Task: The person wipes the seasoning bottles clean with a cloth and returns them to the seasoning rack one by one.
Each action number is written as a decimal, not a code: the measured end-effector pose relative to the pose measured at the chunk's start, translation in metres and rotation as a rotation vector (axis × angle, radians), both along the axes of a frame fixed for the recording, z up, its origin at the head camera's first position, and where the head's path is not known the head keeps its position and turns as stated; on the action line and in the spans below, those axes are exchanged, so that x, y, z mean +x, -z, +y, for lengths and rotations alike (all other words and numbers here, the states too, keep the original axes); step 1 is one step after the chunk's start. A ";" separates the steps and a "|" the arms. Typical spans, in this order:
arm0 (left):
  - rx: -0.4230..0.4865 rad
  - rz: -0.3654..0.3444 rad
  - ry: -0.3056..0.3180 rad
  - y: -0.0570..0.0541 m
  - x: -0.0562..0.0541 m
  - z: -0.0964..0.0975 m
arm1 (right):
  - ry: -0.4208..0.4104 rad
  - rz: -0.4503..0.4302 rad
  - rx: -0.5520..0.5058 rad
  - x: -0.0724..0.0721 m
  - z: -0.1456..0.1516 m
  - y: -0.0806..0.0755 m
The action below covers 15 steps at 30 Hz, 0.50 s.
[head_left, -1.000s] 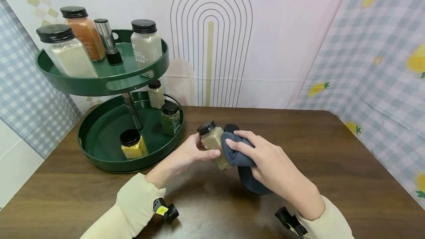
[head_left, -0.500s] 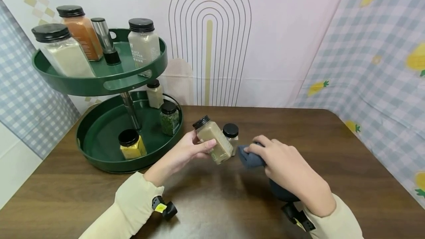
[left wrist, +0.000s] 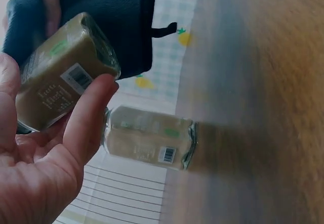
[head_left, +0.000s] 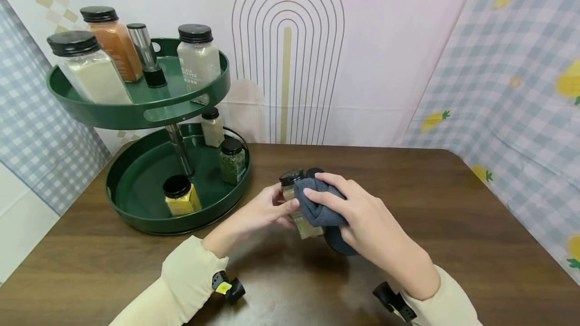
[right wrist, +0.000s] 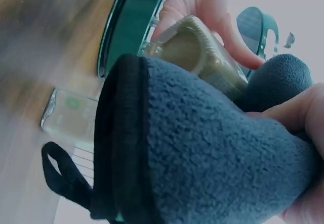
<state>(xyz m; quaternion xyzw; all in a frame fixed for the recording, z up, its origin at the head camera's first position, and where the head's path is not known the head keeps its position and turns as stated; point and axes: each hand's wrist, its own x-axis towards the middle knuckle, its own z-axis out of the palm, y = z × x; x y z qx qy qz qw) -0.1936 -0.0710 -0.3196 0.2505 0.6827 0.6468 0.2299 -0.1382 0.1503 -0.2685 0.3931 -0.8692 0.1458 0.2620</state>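
Observation:
My left hand grips a square glass spice jar with tan powder and a black lid, tilted above the table. In the left wrist view the jar shows white print and a barcode between thumb and fingers. A folded blue-grey cloth is bunched in my right hand, which presses it against the jar's side and covers part of it. The cloth hangs down with a black loop in the right wrist view. Just behind, mostly hidden in the head view, a second tan jar stands upright on the table.
At left stands a green two-tier rack. Its upper tray bears several jars and a silver grinder. Its lower tray holds a yellow jar, a green herb jar and a pale jar. Fabric hangs behind the table.
Half a second ago the cloth was drawn off to the right, baring both jars. Now it is back against the held jar, which has moved slightly right and stands steeper.

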 end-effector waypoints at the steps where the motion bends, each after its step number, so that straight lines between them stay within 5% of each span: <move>1: 0.003 -0.007 -0.020 0.000 0.000 0.000 | -0.003 -0.006 0.005 0.000 0.001 0.000; 15: 0.043 -0.063 -0.144 -0.001 -0.003 -0.002 | 0.034 -0.151 0.194 0.009 0.006 -0.009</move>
